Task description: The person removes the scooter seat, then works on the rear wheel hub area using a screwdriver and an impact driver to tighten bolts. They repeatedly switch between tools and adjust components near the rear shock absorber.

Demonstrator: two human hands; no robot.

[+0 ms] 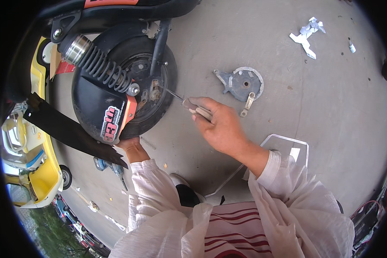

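One thin-shafted hand tool [190, 105] clamped in the right hand [221, 127], with the tip at a metal bracket [155, 84] near the middle of the black wheel [171, 71] (cannot tell whether quite touching). Left hand [131, 145] partly behind the black fender [89, 99], by the wheel's lower edge, with fingers hidden: cannot tell whether gripping. Right of the wheel, flat on the ground [296, 103], a grey brake plate [235, 82]; near the left hand, a blue drill [111, 165].

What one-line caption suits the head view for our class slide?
Right hand holds a screwdriver to a wheel; left hand is at its lower edge.
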